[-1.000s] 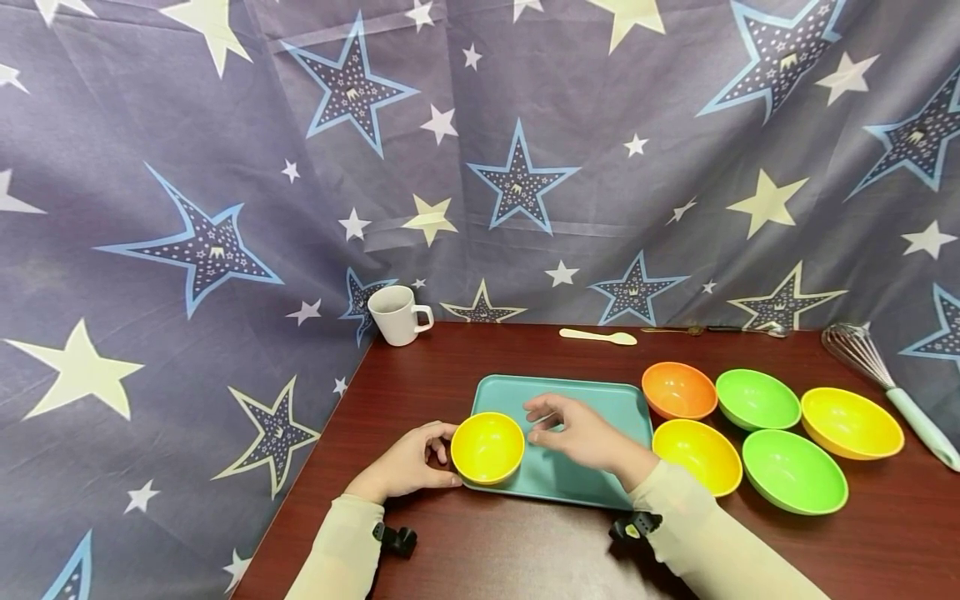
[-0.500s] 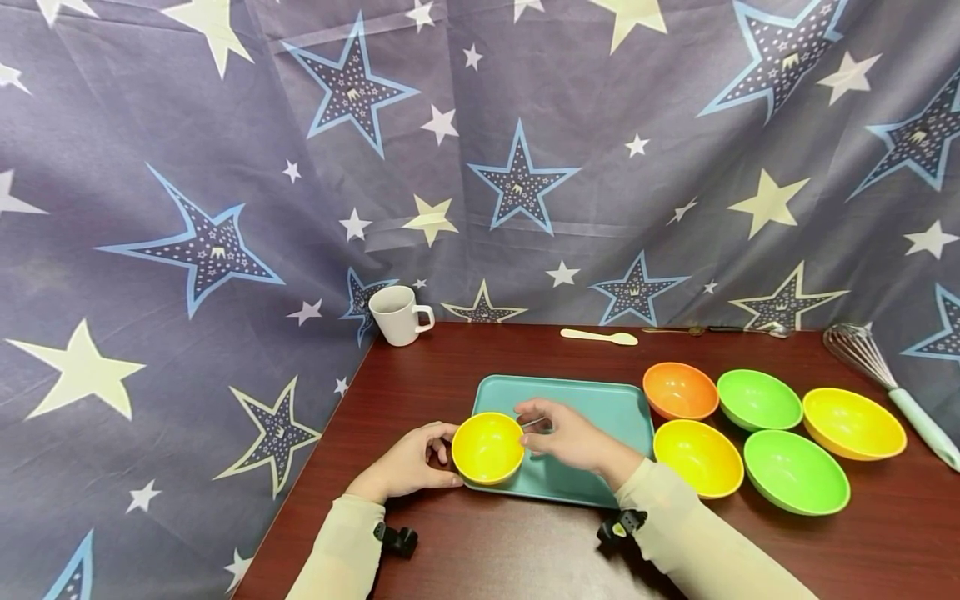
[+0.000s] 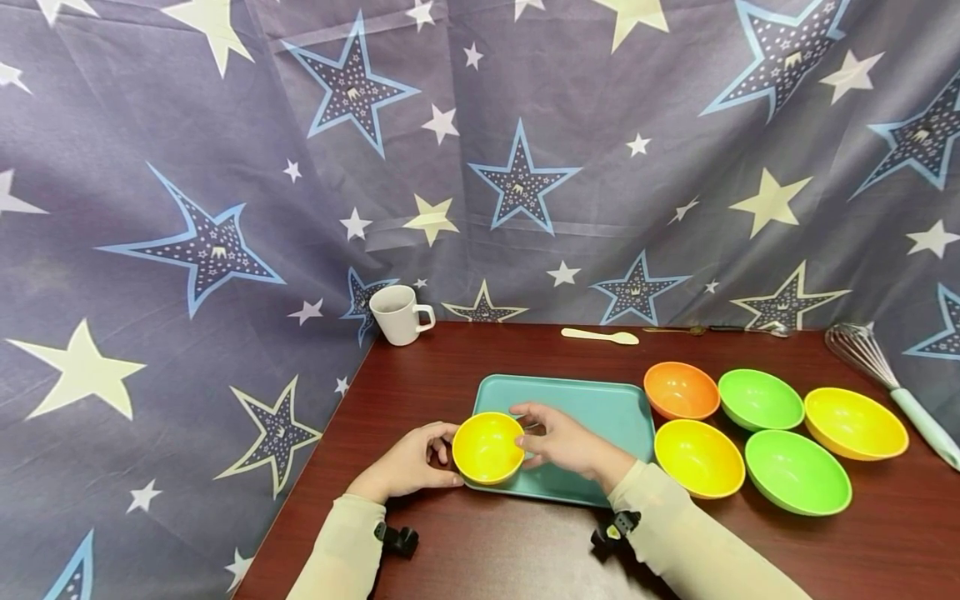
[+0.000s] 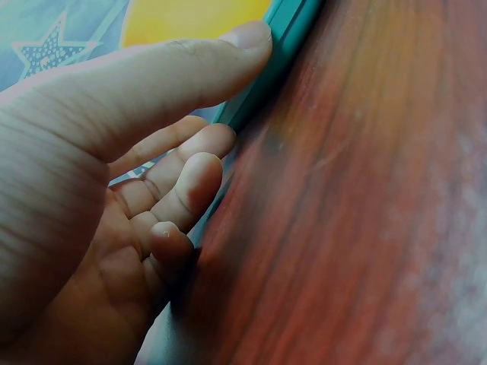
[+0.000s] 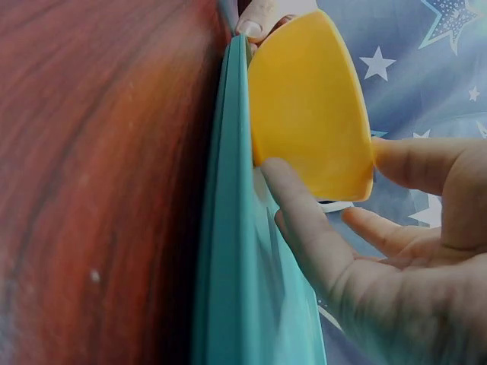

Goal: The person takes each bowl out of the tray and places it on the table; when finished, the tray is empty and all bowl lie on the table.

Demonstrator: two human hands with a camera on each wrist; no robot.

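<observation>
A small yellow bowl (image 3: 487,450) sits upright at the left end of a teal tray (image 3: 600,404). My left hand (image 3: 412,461) is at that end, its thumb and curled fingers at the tray's corner and edge. In the left wrist view the thumb (image 4: 183,68) overlaps the tray's rim (image 4: 289,34), with the fingertips just beneath. From the right, my right hand (image 3: 562,443) touches the bowl with spread, fairly straight fingers. In the right wrist view one fingertip meets the bowl (image 5: 312,114) low on its side and another meets its rim.
To the tray's right stand an orange bowl (image 3: 681,392), two green bowls (image 3: 761,400) and two more yellow bowls (image 3: 699,458). A whisk (image 3: 877,362) lies at far right. A white mug (image 3: 397,315) and a pale spoon (image 3: 600,336) are at the back, near the star-patterned curtain.
My right hand has moved left, from a gap over the tray to contact with the yellow bowl. My left hand, the bowl and the tray have stayed in place.
</observation>
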